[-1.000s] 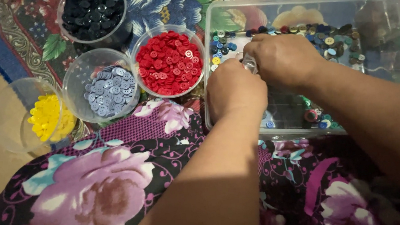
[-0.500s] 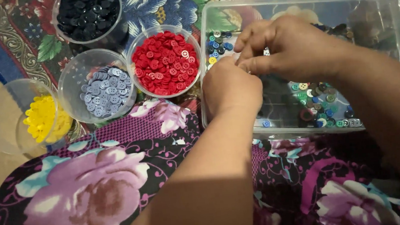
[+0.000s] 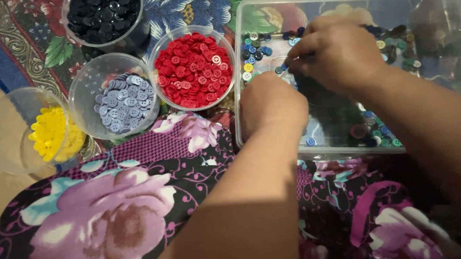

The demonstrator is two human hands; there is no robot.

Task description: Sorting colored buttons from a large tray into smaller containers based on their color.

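Buttons [image 3: 251,52] of mixed colours lay loose in the clear plastic tub [image 3: 342,3], and that tub was where both my hands worked. My right hand [image 3: 338,53] reached into it from the near side, fingers curled down and pinched together over the small pile at its left end, though what sat between the fingertips I could not tell. My left hand [image 3: 272,101] hovered over the tub's near-left corner in a loose fist, its grip hidden from view. Left of the tub stood round clear cups, each holding one colour so the sorts stayed apart: glossy red buttons [image 3: 193,69] just beside it, pale blue-grey ones [image 3: 122,103] farther left, yellow ones [image 3: 53,134] farthest, black ones [image 3: 99,10] behind those. All rested on a patterned floral cloth [image 3: 192,5], soft enough to keep the cups from sliding, I judged.
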